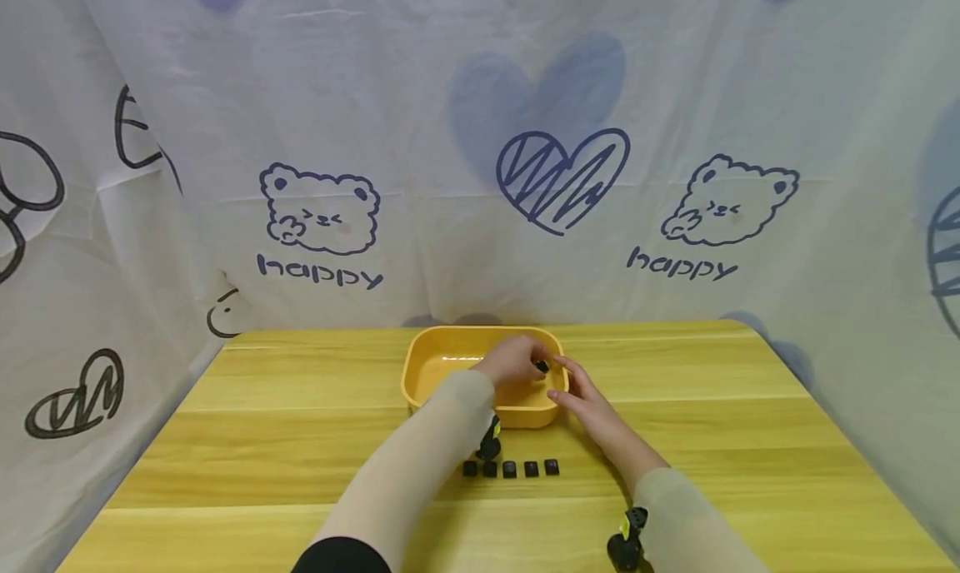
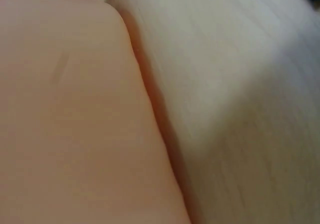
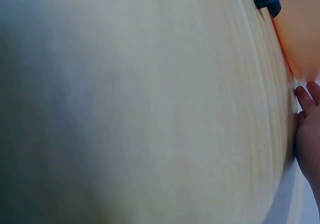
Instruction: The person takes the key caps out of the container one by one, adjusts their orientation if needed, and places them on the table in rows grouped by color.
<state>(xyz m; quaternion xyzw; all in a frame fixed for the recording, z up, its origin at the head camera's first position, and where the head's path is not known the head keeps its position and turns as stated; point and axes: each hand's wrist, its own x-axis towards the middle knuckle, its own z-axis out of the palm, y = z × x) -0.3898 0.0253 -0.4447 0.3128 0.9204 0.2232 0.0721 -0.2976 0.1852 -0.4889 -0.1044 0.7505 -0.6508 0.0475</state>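
My left hand reaches over the yellow-orange plastic tray and pinches a small black keycap-like piece near its right end. At the tray's right rim is my right hand, thumb and fingers spread apart with their tips at the edge. The right wrist view shows its fingers extended beside the tray wall. In front of the tray lies a row of several small black square pieces, partly beside the left forearm. The tray's side fills much of the left wrist view.
A wood-grain table bears everything. Behind it hangs a pale curtain printed with hearts and bears. Small black devices are strapped at the left wrist and right wrist.
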